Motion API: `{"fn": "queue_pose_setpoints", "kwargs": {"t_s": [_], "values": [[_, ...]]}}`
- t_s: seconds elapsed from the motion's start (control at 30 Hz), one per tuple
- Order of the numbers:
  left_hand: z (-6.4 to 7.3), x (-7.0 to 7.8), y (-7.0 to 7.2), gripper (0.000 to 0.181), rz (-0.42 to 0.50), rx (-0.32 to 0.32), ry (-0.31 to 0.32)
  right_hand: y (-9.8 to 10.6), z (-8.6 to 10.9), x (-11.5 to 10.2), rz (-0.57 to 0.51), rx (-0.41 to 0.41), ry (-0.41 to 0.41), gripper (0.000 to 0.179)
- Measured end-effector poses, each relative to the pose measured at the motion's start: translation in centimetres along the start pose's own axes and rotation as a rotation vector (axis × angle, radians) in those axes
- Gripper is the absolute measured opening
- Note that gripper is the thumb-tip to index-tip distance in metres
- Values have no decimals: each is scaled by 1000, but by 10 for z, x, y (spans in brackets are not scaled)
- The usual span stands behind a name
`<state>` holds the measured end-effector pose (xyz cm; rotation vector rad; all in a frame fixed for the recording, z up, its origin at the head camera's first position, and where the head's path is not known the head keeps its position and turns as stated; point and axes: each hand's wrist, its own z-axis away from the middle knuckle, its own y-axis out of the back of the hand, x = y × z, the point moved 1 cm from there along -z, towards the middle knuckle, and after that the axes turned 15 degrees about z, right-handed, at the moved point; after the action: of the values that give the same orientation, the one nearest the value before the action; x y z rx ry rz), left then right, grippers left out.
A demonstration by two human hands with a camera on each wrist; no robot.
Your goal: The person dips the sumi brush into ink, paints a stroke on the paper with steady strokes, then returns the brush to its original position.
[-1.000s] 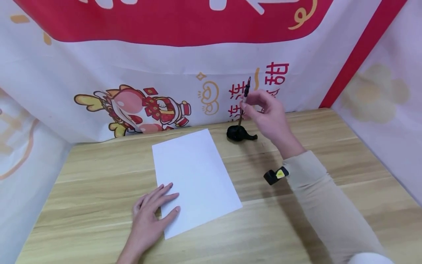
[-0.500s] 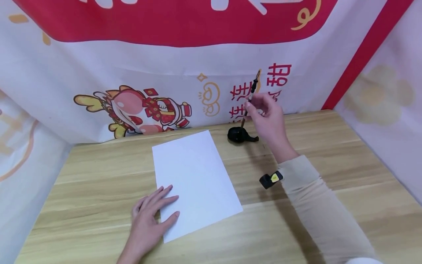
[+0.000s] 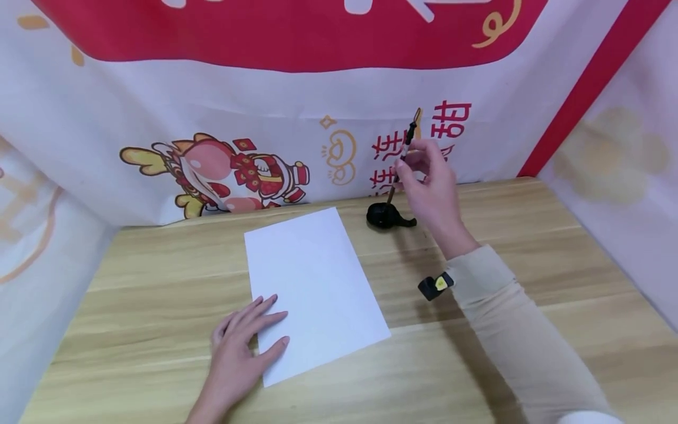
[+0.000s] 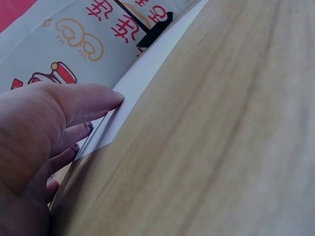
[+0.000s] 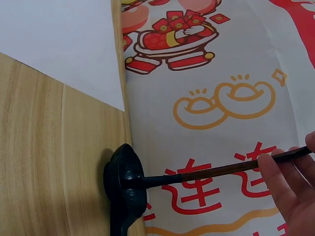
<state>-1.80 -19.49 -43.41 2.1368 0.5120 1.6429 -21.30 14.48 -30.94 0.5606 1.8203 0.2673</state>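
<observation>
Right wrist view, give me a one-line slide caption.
The right hand holds a brush, its dark tip in a small black dish on the wooden table, near white paper.

Compared with a second ago, your right hand [image 3: 435,189] tilts the slim, brown-handled wooden brush [image 5: 209,173] more, so its upper end leans farther right of the black, rounded dish [image 3: 378,219] with the curved stem, and your beige fabric cuff [image 3: 479,280] sits slightly farther left.
</observation>
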Motion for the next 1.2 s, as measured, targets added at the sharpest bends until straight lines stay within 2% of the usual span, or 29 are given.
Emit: {"fn": "queue_pose_setpoints", "kwargs": {"t_s": [0.33, 0.6, 0.77, 0.93, 1.2], "values": [[1, 3, -1, 44, 7, 4, 10, -2, -5, -6, 90, -18, -22, 33], [4, 4, 2, 43, -15, 25, 20, -3, -2, -7, 82, -21, -11, 37], [4, 4, -1, 43, -1, 16, 14, 0, -3, -8, 129, -31, -15, 38], [3, 3, -1, 43, -11, 30, -16, 1, 0, -8, 155, -36, 3, 35], [5, 3, -1, 42, -6, 31, -7, -1, -1, -9, 172, -26, 64, 24]]}}
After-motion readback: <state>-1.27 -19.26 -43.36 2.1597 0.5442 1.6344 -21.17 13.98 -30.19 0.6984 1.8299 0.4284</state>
